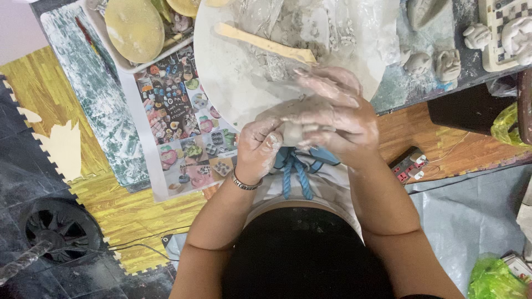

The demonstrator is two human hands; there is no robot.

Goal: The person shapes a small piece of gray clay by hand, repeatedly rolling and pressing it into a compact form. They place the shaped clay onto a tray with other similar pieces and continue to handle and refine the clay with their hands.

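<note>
Two hands (299, 133) around clay lump (292, 133)

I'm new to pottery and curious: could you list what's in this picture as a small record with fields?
Left hand: clay-smeared, cupping a lump of clay
Right hand: pressed over the lump
Wrist: bracelet on the left
Board: round, pale, carrying a wooden stick
Figures: small clay ones at upper right
Floor: fan, power strip

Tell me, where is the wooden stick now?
The wooden stick lies on the round white board, top centre, just beyond the right hand.
</note>
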